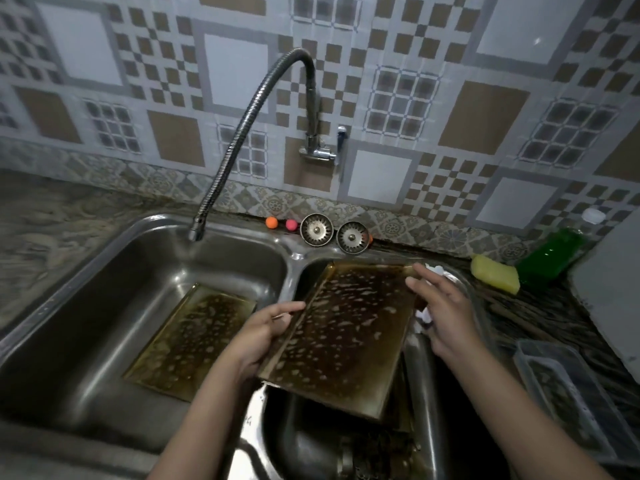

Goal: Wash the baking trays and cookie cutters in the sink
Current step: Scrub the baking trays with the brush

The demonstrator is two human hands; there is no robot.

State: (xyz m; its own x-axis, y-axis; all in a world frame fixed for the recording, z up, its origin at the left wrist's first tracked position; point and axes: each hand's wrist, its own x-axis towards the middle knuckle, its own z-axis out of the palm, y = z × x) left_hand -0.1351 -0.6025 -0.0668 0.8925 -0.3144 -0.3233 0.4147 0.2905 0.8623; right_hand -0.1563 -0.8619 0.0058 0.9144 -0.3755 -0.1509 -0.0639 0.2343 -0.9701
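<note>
A greasy brown baking tray (343, 334) with pale spots is tilted over the right basin of the steel double sink (294, 258). My left hand (266, 327) grips its left edge, thumb on top. My right hand (443, 310) hovers at the tray's right edge with fingers straight and relaxed, holding nothing. A second stained tray (187, 341) lies flat on the floor of the left basin. Dark metal items (363, 452) sit low in the right basin, too dim to identify.
The flexible faucet (197, 232) hangs over the left basin, no water running. Two sink strainers (317, 229) and small coloured balls (272, 222) line the back ledge. A yellow sponge (495, 278), green soap bottle (550, 254) and clear plastic container (568, 393) sit right.
</note>
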